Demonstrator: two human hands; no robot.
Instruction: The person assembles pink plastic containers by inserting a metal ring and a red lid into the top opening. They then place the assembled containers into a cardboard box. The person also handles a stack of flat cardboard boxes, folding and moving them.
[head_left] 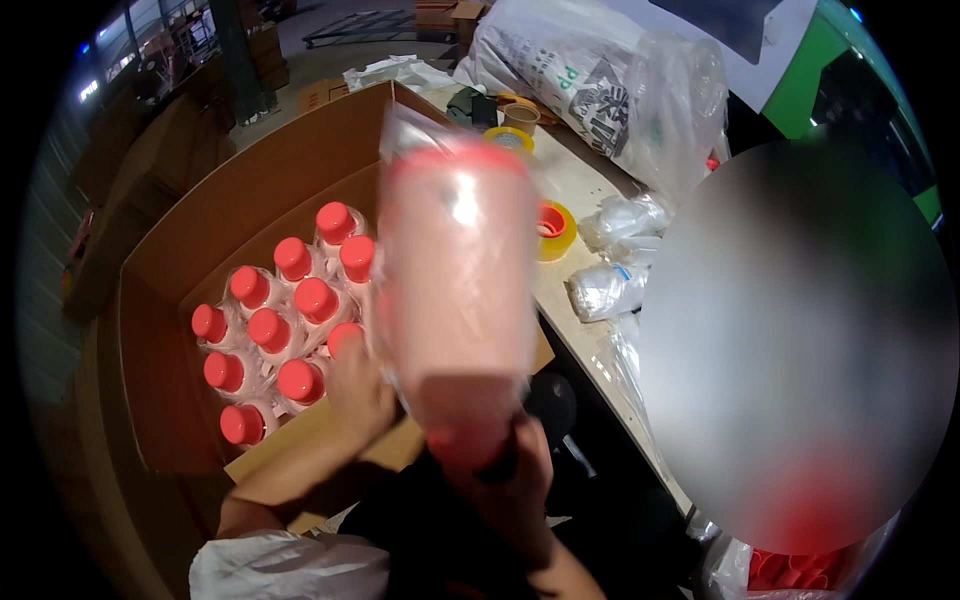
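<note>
A pink bottle (460,270) in clear plastic wrap, blurred by motion, is raised in front of me. Its red end points down, and my right hand (515,470) is closed around it there. My left hand (362,395) reaches over the near side of an open cardboard box (190,420). It is right by a red cap (345,337) of one of the boxed bottles; its fingers are smeared, so whether they grip is unclear. Several wrapped pink bottles with red caps (268,330) stand upright in rows inside the box.
On the worktable (585,345) at right lie a roll of yellow tape (555,230), a second tape roll (510,138) and crumpled clear plastic packs (605,290). A large white sack (570,80) stands behind. A bag of red caps (790,570) is at lower right. A blurred disc covers the right side.
</note>
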